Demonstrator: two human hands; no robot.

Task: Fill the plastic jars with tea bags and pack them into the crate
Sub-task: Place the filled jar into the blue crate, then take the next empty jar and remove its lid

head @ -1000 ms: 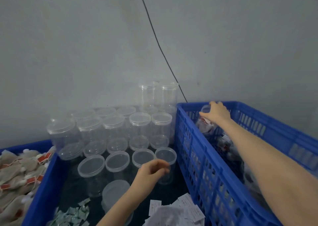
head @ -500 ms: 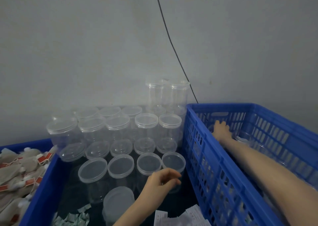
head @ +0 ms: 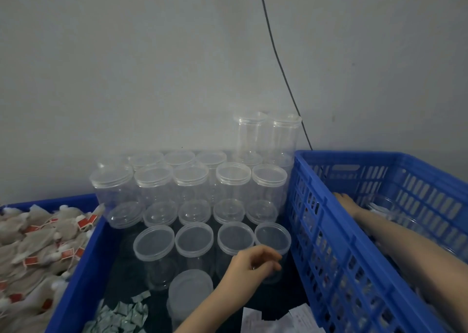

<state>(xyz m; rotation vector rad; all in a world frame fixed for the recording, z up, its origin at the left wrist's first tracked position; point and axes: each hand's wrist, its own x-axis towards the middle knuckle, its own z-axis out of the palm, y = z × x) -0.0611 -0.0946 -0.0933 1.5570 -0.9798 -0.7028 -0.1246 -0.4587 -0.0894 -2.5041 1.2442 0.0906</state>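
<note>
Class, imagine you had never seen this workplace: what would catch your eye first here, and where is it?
Probably the stacked clear lidded jars in the middle against the grey wall. Next, the blue crate at the right, with the right hand reaching deep inside it, and the heap of tea bags in the blue bin at the left. The left hand hovers by the front jars.

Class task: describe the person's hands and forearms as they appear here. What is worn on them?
Both the left hand and right hand are bare: no gloves, rings, watch or bracelets visible. Both forearms are uncovered to the frame edge; no sleeve shows.
</note>
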